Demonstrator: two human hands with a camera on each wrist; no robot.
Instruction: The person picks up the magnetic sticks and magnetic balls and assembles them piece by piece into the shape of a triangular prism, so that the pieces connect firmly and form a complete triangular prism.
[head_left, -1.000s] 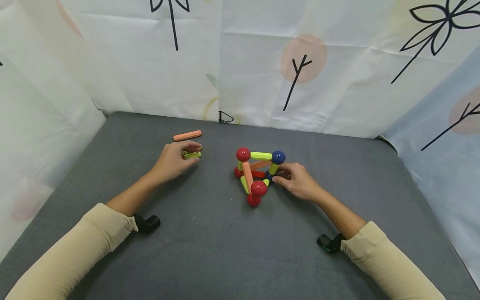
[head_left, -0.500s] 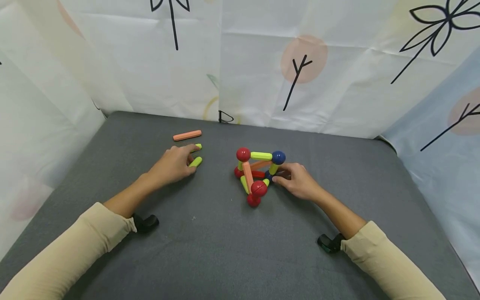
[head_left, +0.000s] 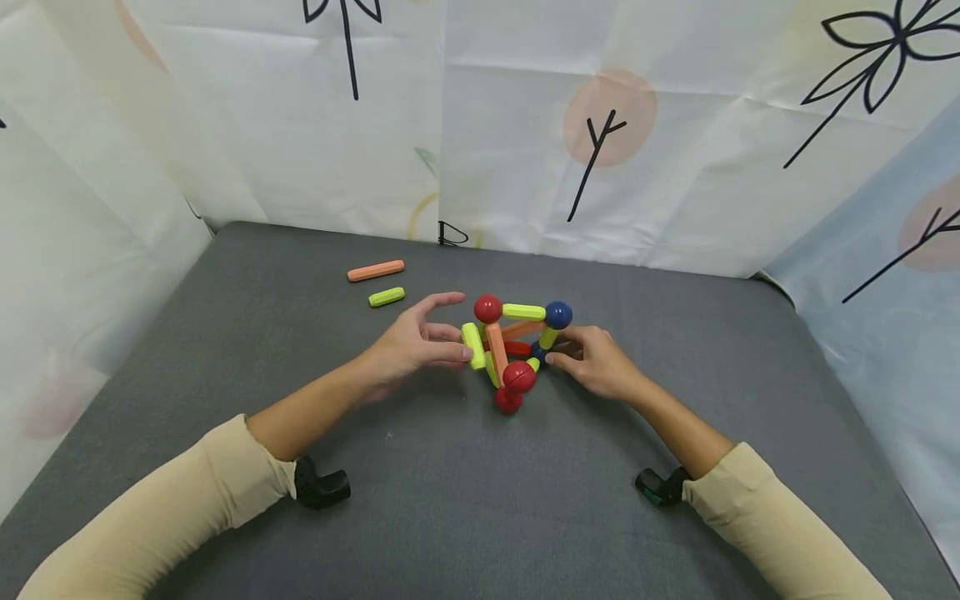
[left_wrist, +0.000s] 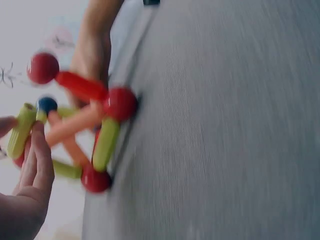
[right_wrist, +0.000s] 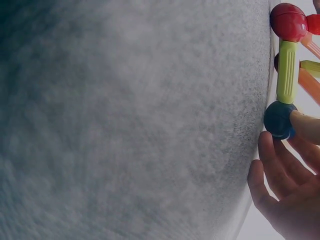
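My left hand (head_left: 408, 346) pinches a short yellow-green building stick (head_left: 473, 346), held upright at the left side of a ball-and-stick frame (head_left: 497, 357). In the left wrist view this stick (left_wrist: 21, 132) sits between thumb and fingertips. The frame joins red and blue balls with yellow-green, orange and red sticks. A red ball (head_left: 488, 308) and a blue ball (head_left: 558, 315) form its upper back corners. My right hand (head_left: 596, 360) grips the lower blue ball (right_wrist: 277, 120) with thumb and fingers, at the frame's right side. One red ball (head_left: 519, 377) stands directly above another (head_left: 508, 401) in front.
An orange stick (head_left: 375, 271) and a short yellow-green stick (head_left: 387, 297) lie on the grey table (head_left: 450, 500), back left of the frame. A printed white cloth (head_left: 510, 150) hangs behind the table and along its sides.
My left hand has picked up one yellow-green stick from the back left and carried it right to the frame. The other yellow-green stick stays behind. My right hand keeps its hold.
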